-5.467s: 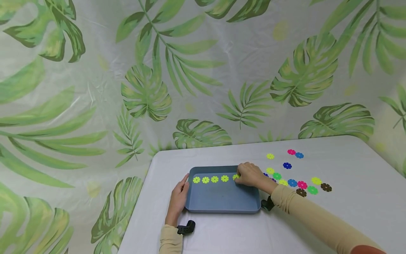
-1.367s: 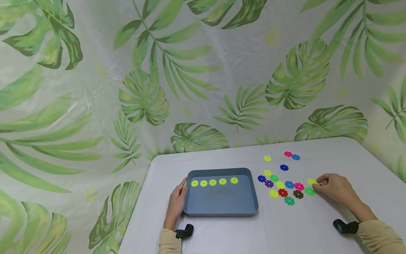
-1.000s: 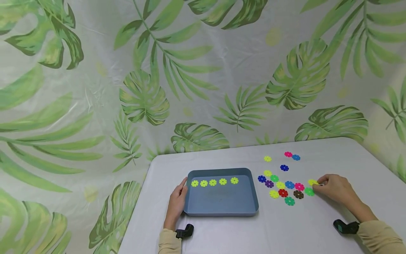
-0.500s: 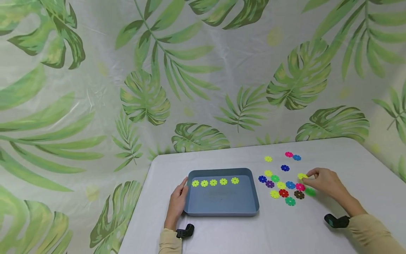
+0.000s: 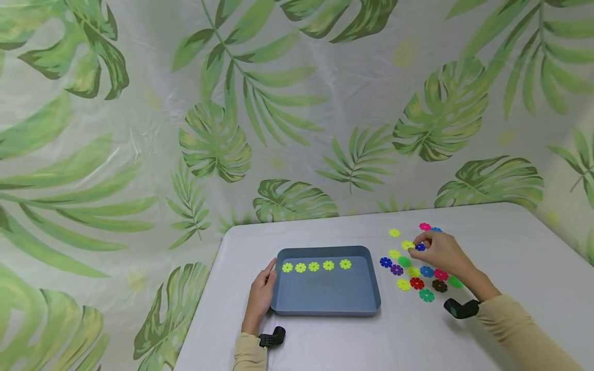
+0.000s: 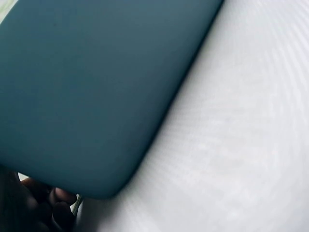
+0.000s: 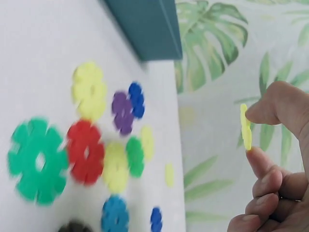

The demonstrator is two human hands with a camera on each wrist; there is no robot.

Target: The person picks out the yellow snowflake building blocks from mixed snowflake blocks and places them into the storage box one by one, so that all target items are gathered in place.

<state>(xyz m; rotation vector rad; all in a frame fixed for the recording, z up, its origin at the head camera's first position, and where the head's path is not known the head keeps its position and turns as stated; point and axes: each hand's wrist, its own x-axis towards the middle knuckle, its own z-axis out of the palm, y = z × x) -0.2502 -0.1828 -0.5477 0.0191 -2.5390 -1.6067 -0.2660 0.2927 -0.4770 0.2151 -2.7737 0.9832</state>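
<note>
right hand (image 5: 438,252) pinches a yellow disc (image 7: 245,128); left hand (image 5: 261,292) touches the tray (image 5: 326,294), its grip unclear.

Which sort of room is unclear; leaf-printed sheeting (image 5: 287,108) behind a white-topped table (image 5: 529,252) suggests a screened-off work corner.

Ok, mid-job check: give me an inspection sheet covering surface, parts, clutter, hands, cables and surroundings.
Surface: white table.
Job's things: blue-gray tray with a row of five yellow discs; loose coloured discs on the table to its right.
Clutter: nothing seen besides the loose discs.
Hands: left hand touches the tray's left side; right hand pinches one more yellow disc above the table.
Cables: nothing seen.
Surroundings: leaf-print backdrop behind the table.
</note>
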